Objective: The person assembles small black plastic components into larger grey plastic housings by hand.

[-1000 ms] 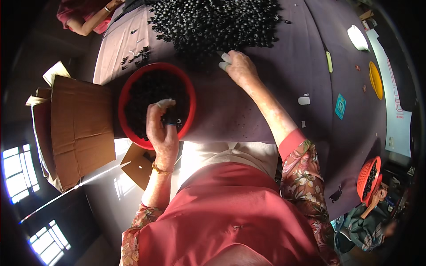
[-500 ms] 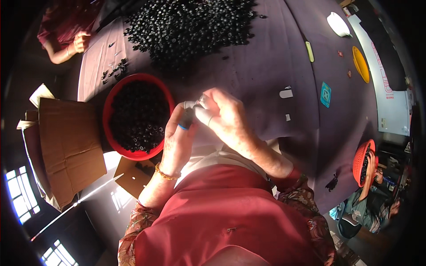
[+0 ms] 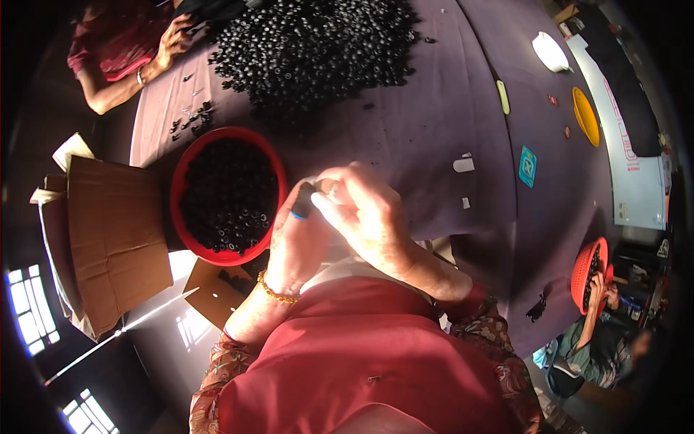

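Sunny purple-grey cloth-covered table (image 3: pixel 434 123) here, and up close the left hand (image 3: pixel 298 242) and right hand (image 3: pixel 376 220) meet, fingers curled; looks like fine two-handed handling, but can't tell if anything's pinched. Next move probably calls for a delicate grip. Round red plastic bowl (image 3: pixel 225 257) of small round black pieces (image 3: pixel 231 188) sits just left of them, big loose black heap (image 3: pixel 318 54) farther out.

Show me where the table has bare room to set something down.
Mostly bare purple cloth lies between the black pile, right hand and white paper pieces. Another patch lies between the blue-green card and red basket. It is crowded at left: the red bowl, filled with black parts, stands by the cardboard box, loose black pieces beyond.
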`<action>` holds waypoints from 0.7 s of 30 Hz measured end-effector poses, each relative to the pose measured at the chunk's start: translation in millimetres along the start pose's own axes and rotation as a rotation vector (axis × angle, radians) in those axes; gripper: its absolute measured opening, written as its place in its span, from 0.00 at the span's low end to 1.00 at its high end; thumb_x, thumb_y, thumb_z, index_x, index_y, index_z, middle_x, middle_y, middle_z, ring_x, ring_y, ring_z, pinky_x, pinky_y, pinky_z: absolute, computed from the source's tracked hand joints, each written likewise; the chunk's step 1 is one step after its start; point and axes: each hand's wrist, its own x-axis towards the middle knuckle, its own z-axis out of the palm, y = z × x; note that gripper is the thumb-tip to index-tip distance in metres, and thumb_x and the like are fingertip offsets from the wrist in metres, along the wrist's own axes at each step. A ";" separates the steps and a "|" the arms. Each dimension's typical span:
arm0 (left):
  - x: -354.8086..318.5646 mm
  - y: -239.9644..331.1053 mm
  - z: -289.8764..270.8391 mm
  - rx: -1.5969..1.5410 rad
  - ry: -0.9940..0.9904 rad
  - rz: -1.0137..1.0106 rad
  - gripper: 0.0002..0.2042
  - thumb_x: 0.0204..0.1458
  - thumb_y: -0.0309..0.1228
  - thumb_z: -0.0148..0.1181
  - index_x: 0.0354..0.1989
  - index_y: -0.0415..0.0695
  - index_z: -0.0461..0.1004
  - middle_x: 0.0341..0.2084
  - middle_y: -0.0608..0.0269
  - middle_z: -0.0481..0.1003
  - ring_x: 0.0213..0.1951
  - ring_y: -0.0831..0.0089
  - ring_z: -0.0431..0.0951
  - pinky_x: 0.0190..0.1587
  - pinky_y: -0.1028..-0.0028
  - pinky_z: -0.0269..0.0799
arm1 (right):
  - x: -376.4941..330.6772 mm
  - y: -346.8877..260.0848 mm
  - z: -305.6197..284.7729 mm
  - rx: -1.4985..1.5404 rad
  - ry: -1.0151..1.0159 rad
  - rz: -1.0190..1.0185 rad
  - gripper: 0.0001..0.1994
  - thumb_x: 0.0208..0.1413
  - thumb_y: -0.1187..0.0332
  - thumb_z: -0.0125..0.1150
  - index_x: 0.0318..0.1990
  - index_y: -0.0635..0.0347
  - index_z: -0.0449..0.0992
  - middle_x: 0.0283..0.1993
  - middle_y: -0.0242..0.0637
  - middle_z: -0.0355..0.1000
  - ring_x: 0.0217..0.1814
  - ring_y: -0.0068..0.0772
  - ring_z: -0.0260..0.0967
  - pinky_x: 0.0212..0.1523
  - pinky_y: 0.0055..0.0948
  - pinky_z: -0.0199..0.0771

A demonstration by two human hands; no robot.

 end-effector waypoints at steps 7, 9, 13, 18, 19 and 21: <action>-2.0 7.9 -10.1 -0.011 -0.038 -0.091 0.16 0.57 0.40 0.50 0.46 0.41 0.67 0.38 0.63 0.70 0.41 0.74 0.71 0.46 0.74 0.67 | 2.4 -6.4 -4.9 0.102 -0.105 0.045 0.09 0.50 0.80 0.61 0.39 0.64 0.72 0.25 0.31 0.64 0.23 0.18 0.68 0.22 0.19 0.68; -3.8 12.3 0.8 0.034 -0.016 -0.056 0.14 0.60 0.40 0.46 0.42 0.42 0.67 0.32 0.66 0.71 0.36 0.79 0.71 0.40 0.79 0.68 | 5.5 -12.8 -9.3 0.109 -0.155 0.028 0.10 0.50 0.81 0.60 0.40 0.65 0.72 0.25 0.30 0.63 0.23 0.18 0.68 0.24 0.18 0.71; -1.8 4.8 -0.6 -0.015 -0.026 -0.053 0.12 0.60 0.38 0.46 0.41 0.42 0.67 0.32 0.68 0.69 0.35 0.80 0.68 0.40 0.78 0.65 | -0.7 -5.6 -9.6 0.191 -0.190 0.153 0.11 0.51 0.81 0.59 0.43 0.64 0.72 0.24 0.31 0.70 0.25 0.17 0.69 0.25 0.18 0.72; -3.2 7.1 0.6 -0.057 -0.012 -0.104 0.12 0.60 0.36 0.46 0.45 0.43 0.68 0.38 0.69 0.70 0.42 0.81 0.68 0.45 0.78 0.64 | -0.3 -10.3 -13.1 0.105 -0.219 0.176 0.11 0.51 0.80 0.60 0.43 0.65 0.72 0.24 0.31 0.70 0.26 0.17 0.70 0.28 0.18 0.73; -3.3 9.7 8.5 0.000 0.052 -0.095 0.11 0.62 0.37 0.41 0.39 0.43 0.67 0.31 0.67 0.68 0.34 0.79 0.67 0.41 0.77 0.63 | -0.7 -9.9 -13.4 0.091 -0.214 0.167 0.11 0.51 0.79 0.60 0.43 0.65 0.72 0.25 0.32 0.70 0.26 0.18 0.70 0.28 0.19 0.74; -3.3 10.4 11.2 -0.022 0.050 -0.076 0.11 0.62 0.36 0.41 0.38 0.43 0.67 0.30 0.67 0.68 0.34 0.79 0.66 0.41 0.77 0.63 | -0.9 -9.2 -12.2 0.079 -0.212 0.158 0.11 0.51 0.79 0.60 0.43 0.65 0.72 0.25 0.32 0.71 0.26 0.18 0.70 0.29 0.19 0.74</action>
